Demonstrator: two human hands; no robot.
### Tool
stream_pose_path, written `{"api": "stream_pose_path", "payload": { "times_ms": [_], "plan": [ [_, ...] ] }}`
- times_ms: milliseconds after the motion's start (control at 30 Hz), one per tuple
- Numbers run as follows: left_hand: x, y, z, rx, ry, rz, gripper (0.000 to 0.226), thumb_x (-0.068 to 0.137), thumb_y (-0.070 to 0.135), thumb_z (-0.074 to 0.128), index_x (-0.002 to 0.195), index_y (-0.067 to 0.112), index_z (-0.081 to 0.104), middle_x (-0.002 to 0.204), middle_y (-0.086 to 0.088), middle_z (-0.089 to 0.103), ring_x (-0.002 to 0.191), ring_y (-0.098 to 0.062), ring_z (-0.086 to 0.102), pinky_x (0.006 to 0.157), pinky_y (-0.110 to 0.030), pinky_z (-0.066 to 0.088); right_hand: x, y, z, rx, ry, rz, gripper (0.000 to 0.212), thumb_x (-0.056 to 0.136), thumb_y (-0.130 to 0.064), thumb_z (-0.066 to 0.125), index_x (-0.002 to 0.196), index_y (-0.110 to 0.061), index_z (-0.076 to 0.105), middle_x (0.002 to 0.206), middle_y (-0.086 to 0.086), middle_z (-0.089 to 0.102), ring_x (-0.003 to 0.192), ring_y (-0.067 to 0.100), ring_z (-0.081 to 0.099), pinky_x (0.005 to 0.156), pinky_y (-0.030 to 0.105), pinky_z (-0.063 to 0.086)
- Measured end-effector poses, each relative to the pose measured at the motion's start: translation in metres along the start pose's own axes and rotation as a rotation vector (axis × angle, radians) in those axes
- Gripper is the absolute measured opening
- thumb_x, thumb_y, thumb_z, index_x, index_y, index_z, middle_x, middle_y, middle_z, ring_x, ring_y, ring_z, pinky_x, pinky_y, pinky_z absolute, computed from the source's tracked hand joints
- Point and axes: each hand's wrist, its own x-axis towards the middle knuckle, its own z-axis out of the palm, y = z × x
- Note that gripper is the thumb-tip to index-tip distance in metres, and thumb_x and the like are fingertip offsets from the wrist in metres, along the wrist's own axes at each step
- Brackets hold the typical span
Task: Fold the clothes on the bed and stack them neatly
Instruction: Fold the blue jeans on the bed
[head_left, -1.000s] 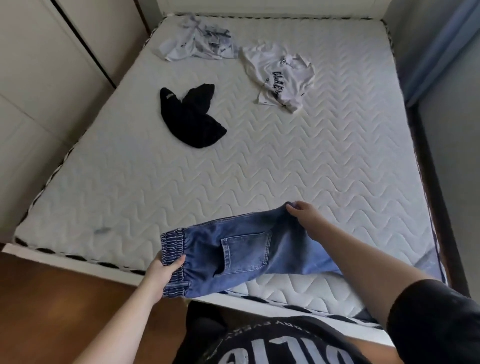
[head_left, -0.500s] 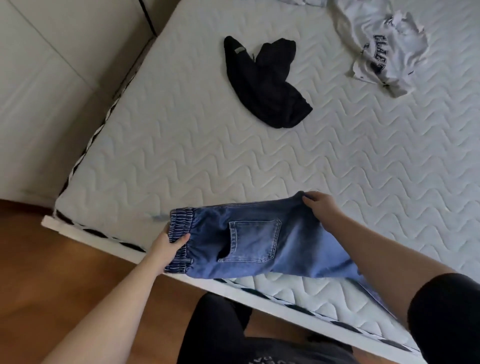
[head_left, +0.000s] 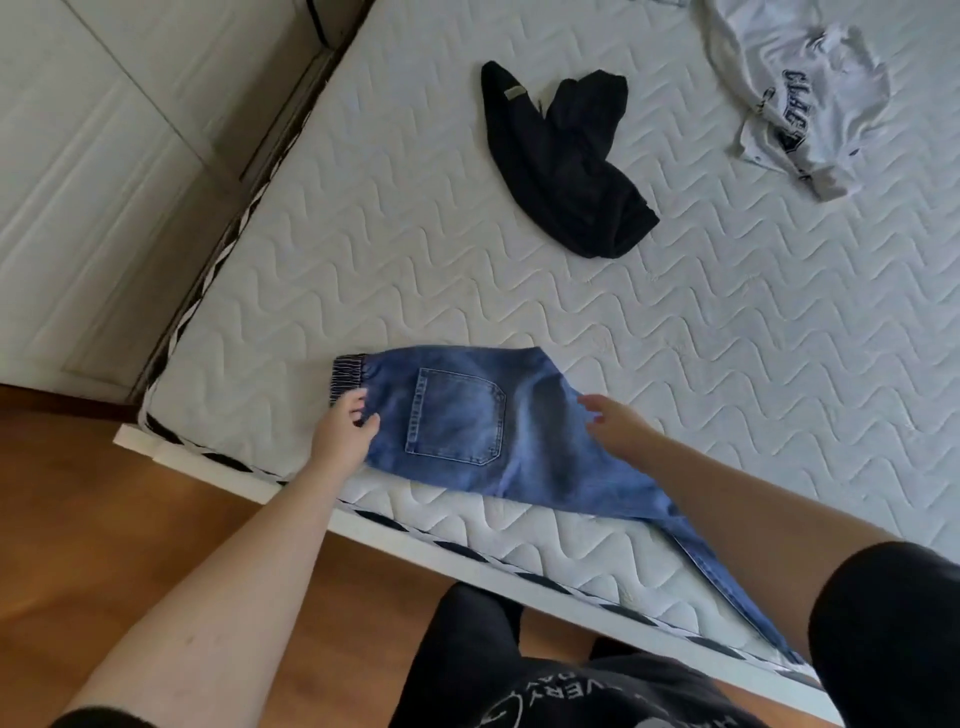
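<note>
A pair of blue jeans (head_left: 460, 415) lies flat on the white quilted mattress (head_left: 363, 249) near its front edge, back pocket up, one leg trailing right over the edge under my right arm. My left hand (head_left: 343, 434) rests on the elastic waistband end with loosely curled fingers. With its fingers spread, my right hand (head_left: 615, 423) hovers at the jeans' seat, gripping nothing. A crumpled black garment (head_left: 566, 171) lies farther back on the bed. At the far right lies a crumpled white T-shirt (head_left: 800, 93) with dark lettering.
White wardrobe doors (head_left: 104, 156) stand close along the bed's left side. A wooden floor (head_left: 104, 519) runs in front of the bed, where I stand in dark clothes. Bare mattress stretches between the jeans and the other garments.
The jeans, held up by both hands before, now lie on the mattress. Both hands have loosened their hold, and the view has tilted down and to the left.
</note>
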Motion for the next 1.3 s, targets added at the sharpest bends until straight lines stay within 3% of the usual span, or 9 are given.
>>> {"api": "stream_pose_path", "payload": {
  "times_ms": [100,300,433,567,667,933,1100,1200,1300],
  "plan": [
    [-0.022,0.011,0.022,0.063,-0.05,0.013,0.042,0.093,0.01,0.061,0.134,0.011,0.053,0.13,-0.011,0.06,0.117,-0.026,0.057,0.101,-0.039,0.045,-0.016,0.03,-0.005,-0.082,-0.068,-0.039,0.047,0.098,0.003,0.045,0.145,-0.001,0.039,0.137,0.024,0.051,0.112,0.031,0.054,0.088,0.015,0.04],
    [-0.059,0.044,0.096,0.185,-0.211,0.104,0.037,0.095,0.01,0.058,0.132,0.012,0.056,0.129,-0.01,0.06,0.116,-0.023,0.057,0.102,-0.035,0.043,-0.05,0.116,-0.027,-0.091,-0.023,0.116,0.051,0.097,-0.01,0.047,0.148,-0.017,0.04,0.146,0.011,0.047,0.133,0.029,0.045,0.11,0.034,0.035],
    [-0.092,0.065,0.162,0.268,-0.333,0.149,0.036,0.095,0.01,0.058,0.131,0.013,0.057,0.129,-0.009,0.06,0.115,-0.022,0.058,0.099,-0.029,0.041,-0.077,0.188,-0.041,-0.008,0.057,0.204,0.046,0.097,-0.011,0.049,0.143,-0.014,0.045,0.141,0.013,0.051,0.13,0.03,0.048,0.106,0.034,0.038],
    [-0.127,0.089,0.233,0.353,-0.449,0.197,0.035,0.095,0.01,0.058,0.13,0.014,0.058,0.127,-0.008,0.061,0.111,-0.019,0.058,0.089,-0.019,0.037,-0.107,0.249,-0.052,0.179,0.113,0.304,0.045,0.1,-0.013,0.046,0.145,-0.013,0.043,0.149,0.013,0.044,0.136,0.029,0.042,0.096,0.02,0.037],
    [-0.151,0.111,0.285,0.419,-0.544,0.235,0.038,0.094,0.004,0.054,0.131,0.015,0.057,0.128,-0.008,0.06,0.113,-0.019,0.056,0.092,-0.02,0.037,-0.127,0.295,-0.061,0.254,0.176,0.376,0.045,0.099,-0.016,0.044,0.144,-0.018,0.044,0.145,0.012,0.046,0.127,0.031,0.049,0.098,0.033,0.04],
    [-0.203,0.156,0.405,0.559,-0.68,0.311,0.045,0.087,0.001,0.049,0.128,0.016,0.058,0.125,-0.002,0.062,0.11,-0.018,0.057,0.094,-0.023,0.038,-0.162,0.414,-0.076,0.57,0.206,0.588,0.042,0.098,-0.017,0.047,0.14,-0.01,0.049,0.136,0.014,0.055,0.116,0.03,0.054,0.094,0.033,0.044],
    [-0.214,0.158,0.448,0.553,-0.7,0.289,0.038,0.089,0.002,0.05,0.121,0.019,0.061,0.117,0.001,0.065,0.1,-0.013,0.058,0.089,-0.022,0.042,-0.154,0.454,-0.087,0.752,0.191,0.616,0.044,0.098,-0.014,0.049,0.141,-0.01,0.045,0.126,0.016,0.058,0.094,0.024,0.055,0.075,0.024,0.039],
    [-0.213,0.155,0.46,0.578,-0.708,0.273,0.037,0.088,0.005,0.05,0.115,0.028,0.06,0.111,0.006,0.065,0.095,-0.009,0.059,0.083,-0.019,0.04,-0.138,0.462,-0.095,0.939,0.261,0.56,0.051,0.095,-0.007,0.049,0.144,-0.017,0.041,0.113,0.009,0.062,0.077,0.008,0.054,0.051,0.013,0.045],
    [-0.208,0.155,0.473,0.604,-0.703,0.28,0.038,0.088,0.005,0.049,0.114,0.031,0.06,0.107,0.008,0.063,0.089,-0.001,0.056,0.075,-0.007,0.035,-0.112,0.467,-0.106,1.11,0.279,0.455,0.064,0.095,-0.011,0.051,0.151,-0.031,0.026,0.126,0.004,0.058,0.098,0.019,0.062,0.07,0.02,0.051]
  ]
}}
